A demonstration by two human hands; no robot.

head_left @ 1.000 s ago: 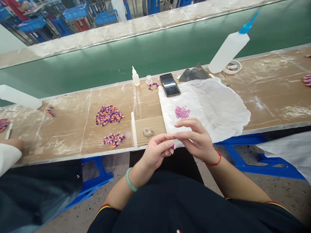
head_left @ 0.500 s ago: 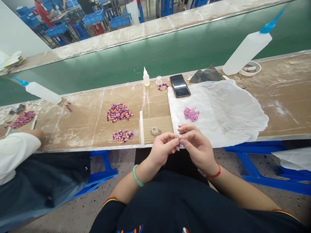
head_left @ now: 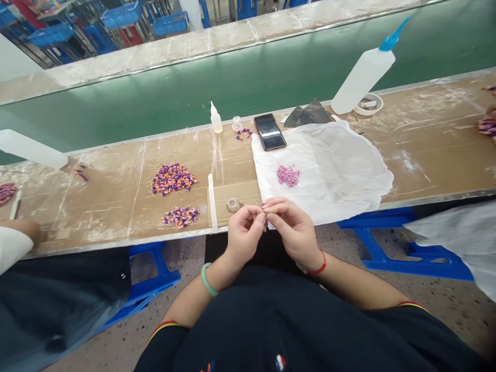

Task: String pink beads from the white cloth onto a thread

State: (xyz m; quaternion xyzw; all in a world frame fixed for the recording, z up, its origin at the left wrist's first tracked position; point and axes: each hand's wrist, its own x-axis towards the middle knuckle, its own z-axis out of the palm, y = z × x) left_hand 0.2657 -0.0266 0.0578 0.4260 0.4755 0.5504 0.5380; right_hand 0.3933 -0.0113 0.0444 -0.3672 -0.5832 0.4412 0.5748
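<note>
My left hand and my right hand meet at the table's front edge, fingers closed in a pinch. A small purple piece shows between their fingertips; most of it is hidden. Just left of them is a small clear pot on a square of cardboard. Beyond my right hand, a heap of tiny pink pieces lies on a white cloth. Over to the left are a larger pile of purple and orange pieces and a smaller pile of purple and pink pieces.
A small dropper bottle, a phone, a large white bottle with blue nozzle and a tape roll line the back. A white strip lies beside the cardboard. A co-worker's arm rests at the left.
The whole view has shifted, so the table's contents appear further left. My hands stay together at the table edge, still pinching the small purple piece, with the right fingers drawn closer in.
</note>
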